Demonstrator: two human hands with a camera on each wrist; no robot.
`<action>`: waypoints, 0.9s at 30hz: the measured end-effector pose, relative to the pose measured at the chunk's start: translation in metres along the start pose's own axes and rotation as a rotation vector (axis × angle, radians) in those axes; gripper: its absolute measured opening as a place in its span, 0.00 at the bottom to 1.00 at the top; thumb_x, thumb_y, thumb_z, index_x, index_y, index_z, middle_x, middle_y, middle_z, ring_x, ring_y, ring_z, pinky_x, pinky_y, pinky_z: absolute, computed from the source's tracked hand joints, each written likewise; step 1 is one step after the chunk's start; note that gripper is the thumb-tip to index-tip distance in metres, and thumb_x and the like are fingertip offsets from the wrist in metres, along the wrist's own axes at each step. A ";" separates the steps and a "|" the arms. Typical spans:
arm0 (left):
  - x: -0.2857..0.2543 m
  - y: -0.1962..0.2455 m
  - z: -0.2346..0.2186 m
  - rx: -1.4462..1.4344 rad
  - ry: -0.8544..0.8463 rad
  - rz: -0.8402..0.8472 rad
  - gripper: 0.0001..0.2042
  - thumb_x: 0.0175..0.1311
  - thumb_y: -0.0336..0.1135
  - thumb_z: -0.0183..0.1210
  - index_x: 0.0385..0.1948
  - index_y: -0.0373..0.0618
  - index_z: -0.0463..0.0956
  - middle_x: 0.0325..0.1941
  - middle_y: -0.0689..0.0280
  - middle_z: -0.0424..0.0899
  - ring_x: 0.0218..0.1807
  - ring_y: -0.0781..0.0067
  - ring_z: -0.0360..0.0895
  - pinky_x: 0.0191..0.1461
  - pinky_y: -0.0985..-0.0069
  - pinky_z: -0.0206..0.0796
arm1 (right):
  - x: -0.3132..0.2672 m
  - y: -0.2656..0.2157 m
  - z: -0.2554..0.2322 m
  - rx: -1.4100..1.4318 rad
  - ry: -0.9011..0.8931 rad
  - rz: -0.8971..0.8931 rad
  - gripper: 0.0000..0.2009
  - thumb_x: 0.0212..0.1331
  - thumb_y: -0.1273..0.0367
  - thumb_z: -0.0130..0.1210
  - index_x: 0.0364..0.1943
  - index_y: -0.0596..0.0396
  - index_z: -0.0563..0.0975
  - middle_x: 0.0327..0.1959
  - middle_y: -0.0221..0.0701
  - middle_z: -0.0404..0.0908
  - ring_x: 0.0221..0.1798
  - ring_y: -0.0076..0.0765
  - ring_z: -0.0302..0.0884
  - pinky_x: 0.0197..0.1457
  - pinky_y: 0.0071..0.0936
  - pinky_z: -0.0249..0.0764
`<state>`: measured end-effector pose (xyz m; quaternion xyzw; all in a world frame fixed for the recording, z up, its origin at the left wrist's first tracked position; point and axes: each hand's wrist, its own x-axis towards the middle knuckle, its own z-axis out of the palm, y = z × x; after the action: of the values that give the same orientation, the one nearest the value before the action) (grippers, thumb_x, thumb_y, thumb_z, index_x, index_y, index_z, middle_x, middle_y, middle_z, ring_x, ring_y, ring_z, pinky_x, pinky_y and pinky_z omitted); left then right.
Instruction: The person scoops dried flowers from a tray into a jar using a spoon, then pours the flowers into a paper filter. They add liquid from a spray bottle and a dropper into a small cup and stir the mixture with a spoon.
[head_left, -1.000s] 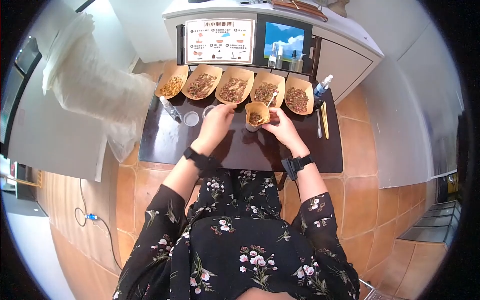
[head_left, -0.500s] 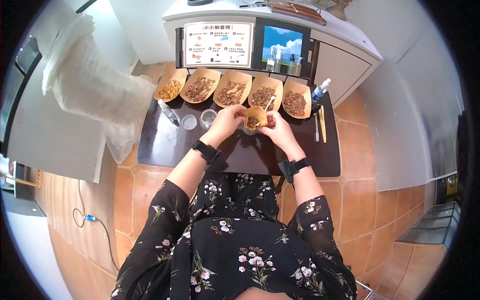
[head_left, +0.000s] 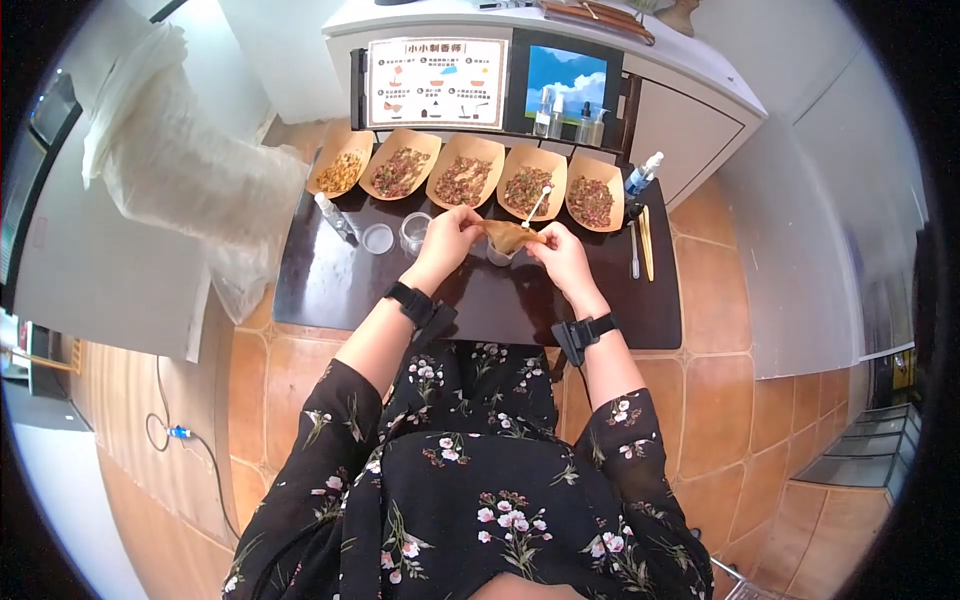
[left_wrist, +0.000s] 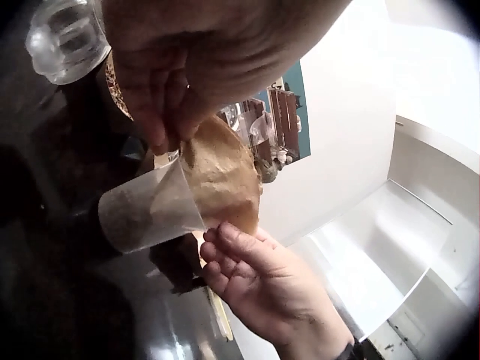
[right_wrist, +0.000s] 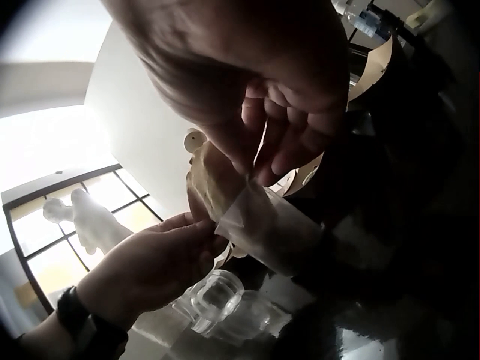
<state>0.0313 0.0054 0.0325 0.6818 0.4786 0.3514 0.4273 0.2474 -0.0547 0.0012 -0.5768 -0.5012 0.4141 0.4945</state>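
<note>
A brown paper filter [head_left: 508, 236] stands in the mouth of a translucent plastic cup [left_wrist: 146, 214], its top edges drawn flat towards each other. My left hand [head_left: 445, 243] pinches the left corner of the filter between thumb and fingers. At the opposite corner my right hand [head_left: 565, 262] pinches the paper too. Dark bits show through the cup wall in the left wrist view. The filter's inside is hidden by its folded edge in the head view. Just behind the cup, a white-tipped stick [head_left: 539, 205] leans over a tray of dried pieces.
Paper trays [head_left: 468, 172] of dried plant bits line the table's far edge. Left of my hands are a clear jar [head_left: 413, 233], a round lid [head_left: 379, 239] and a spray bottle [head_left: 337, 218]. On the right lie a dropper [head_left: 634, 250] and yellow tweezers [head_left: 648, 243], near a blue-labelled bottle [head_left: 644, 173].
My left hand has come right, from beside the cup to the filter's left corner. The filter's round opening has been pulled flat between both hands.
</note>
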 end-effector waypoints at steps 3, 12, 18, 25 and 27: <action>0.001 0.002 -0.001 -0.046 -0.006 -0.024 0.03 0.62 0.25 0.59 0.35 0.37 0.78 0.27 0.64 0.84 0.27 0.79 0.79 0.33 0.79 0.70 | 0.000 -0.008 -0.001 -0.035 -0.011 0.036 0.07 0.58 0.74 0.63 0.32 0.57 0.74 0.29 0.26 0.81 0.33 0.20 0.76 0.37 0.22 0.72; 0.005 0.005 -0.002 -0.151 -0.012 -0.031 0.03 0.64 0.24 0.57 0.36 0.36 0.77 0.28 0.64 0.85 0.28 0.80 0.80 0.32 0.81 0.71 | -0.004 -0.029 -0.003 0.090 -0.020 0.078 0.06 0.60 0.76 0.59 0.34 0.57 0.73 0.29 0.27 0.81 0.34 0.21 0.80 0.38 0.20 0.71; 0.006 0.009 -0.001 -0.160 -0.012 -0.038 0.03 0.64 0.23 0.56 0.36 0.36 0.77 0.31 0.62 0.86 0.32 0.77 0.84 0.36 0.80 0.74 | -0.005 -0.037 -0.005 0.087 -0.040 0.107 0.04 0.62 0.75 0.57 0.36 0.54 0.74 0.35 0.27 0.82 0.37 0.21 0.81 0.40 0.17 0.71; 0.010 0.004 0.000 -0.153 -0.005 0.009 0.03 0.64 0.22 0.55 0.36 0.35 0.76 0.31 0.61 0.87 0.34 0.76 0.85 0.39 0.79 0.75 | -0.005 -0.038 -0.007 0.111 -0.050 0.102 0.03 0.63 0.74 0.57 0.37 0.54 0.74 0.35 0.27 0.82 0.37 0.21 0.81 0.40 0.17 0.71; 0.008 0.011 -0.002 -0.134 -0.008 0.005 0.03 0.64 0.22 0.55 0.36 0.35 0.76 0.31 0.61 0.87 0.34 0.76 0.85 0.39 0.79 0.75 | -0.004 -0.038 -0.007 0.114 -0.053 0.101 0.03 0.63 0.74 0.57 0.37 0.54 0.74 0.35 0.27 0.82 0.37 0.21 0.81 0.40 0.17 0.71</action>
<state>0.0353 0.0116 0.0441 0.6541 0.4506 0.3808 0.4734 0.2475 -0.0599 0.0397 -0.5611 -0.4597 0.4816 0.4917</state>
